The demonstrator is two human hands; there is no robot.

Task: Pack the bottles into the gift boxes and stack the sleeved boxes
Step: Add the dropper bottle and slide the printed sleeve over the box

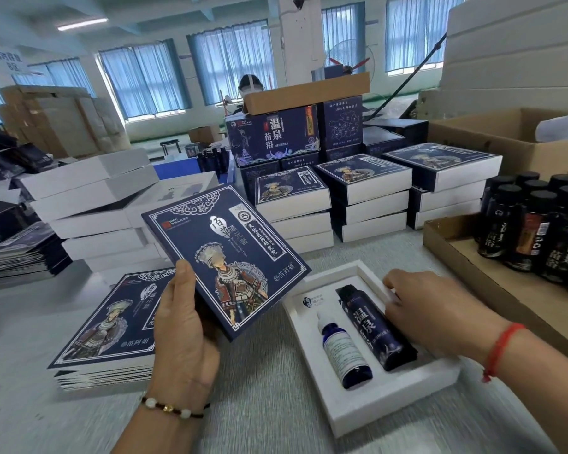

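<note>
Evidently the left hand [184,326] grips a flat navy printed cardboard sleeve [227,260] by its lower corner, tilted up and ready to slide on. Just beside that grip lies the open white gift box [391,401], with a tall dark bottle [376,326] and a small blue dropper bottle [345,352] seated. The right hand [430,306], fingers loosely curled, steadies the box's far rim.

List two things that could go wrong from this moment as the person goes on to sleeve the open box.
1. The left hand grips the blue sleeve by one lower corner only, tilted in the air; it could slip or crease.
2. The open white box has no lid over the large dark bottle and small bottle; if the right hand, resting at its edge, tips it, they might roll out.
</note>
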